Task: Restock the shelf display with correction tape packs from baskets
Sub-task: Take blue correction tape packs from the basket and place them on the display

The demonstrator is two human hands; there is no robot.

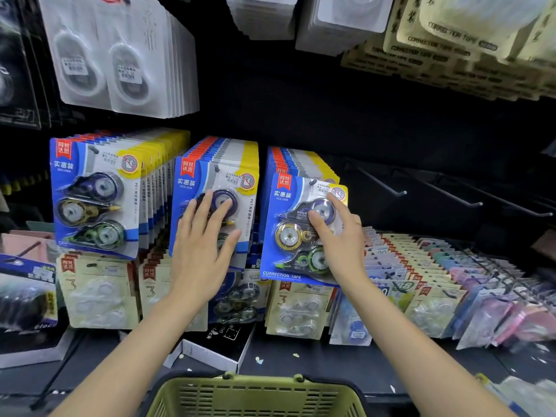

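Observation:
Three rows of blue correction tape packs hang on pegs: a left row (93, 197), a middle row (216, 182) and a right row (296, 167). My left hand (204, 245) lies flat with spread fingers on the front pack of the middle row. My right hand (340, 236) pinches the front pack of the right row (301, 230) by its blister, thumb on the front, fingers at its right edge. That pack's hole sits at the peg tip. A green basket (255, 395) stands at the bottom centre, its inside hidden.
Bare metal pegs (403, 192) stick out to the right of the blue rows. Beige three-packs (99, 293) and pastel packs (451, 281) stand in the lower shelf row. White packs (120, 55) and cream packs (451, 34) hang above. A black-and-white box (216, 344) lies on the shelf.

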